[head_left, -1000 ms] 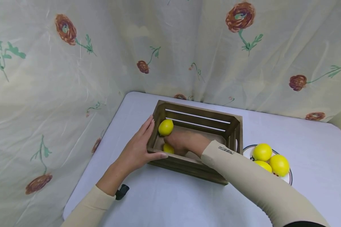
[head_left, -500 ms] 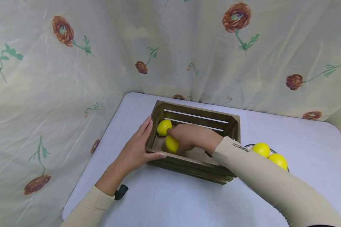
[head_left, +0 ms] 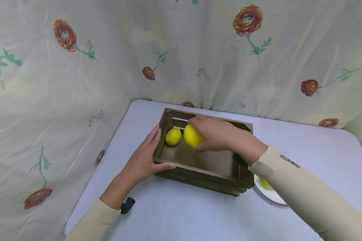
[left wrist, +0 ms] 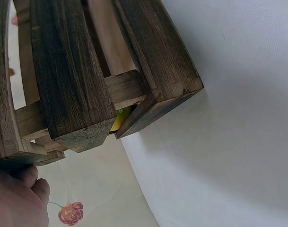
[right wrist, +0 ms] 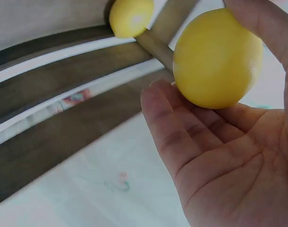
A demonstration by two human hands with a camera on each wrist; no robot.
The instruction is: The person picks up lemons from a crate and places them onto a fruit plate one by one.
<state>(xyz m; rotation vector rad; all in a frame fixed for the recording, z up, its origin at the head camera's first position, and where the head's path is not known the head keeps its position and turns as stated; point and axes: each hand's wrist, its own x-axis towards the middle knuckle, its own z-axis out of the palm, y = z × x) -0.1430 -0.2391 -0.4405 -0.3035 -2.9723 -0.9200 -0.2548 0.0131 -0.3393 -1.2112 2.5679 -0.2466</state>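
Near the middle of the head view is a brown slatted wooden crate (head_left: 199,174). My left hand (head_left: 143,157) rests at its left front corner, fingers stretched along the left side and thumb lying on the front rim. In the left wrist view part of this hand (left wrist: 21,198) shows beside the slats. My right hand (head_left: 215,134) holds a yellow lemon (head_left: 192,136) over the inside of the crate, thumb on one side and fingers on the other. A second lemon (head_left: 173,137) lies in the crate's back left corner.
To the right of the crate stands a white plate (head_left: 269,197) with a dark-ringed edge, mostly hidden by my right sleeve. Part of a lemon (head_left: 265,183) shows on it. A flowered curtain (head_left: 181,50) hangs behind the white-covered table (head_left: 175,214).
My right hand has lifted the lemon from the crate floor, up and to the right. Its forearm now covers most of the plate. The left hand keeps its place on the crate.
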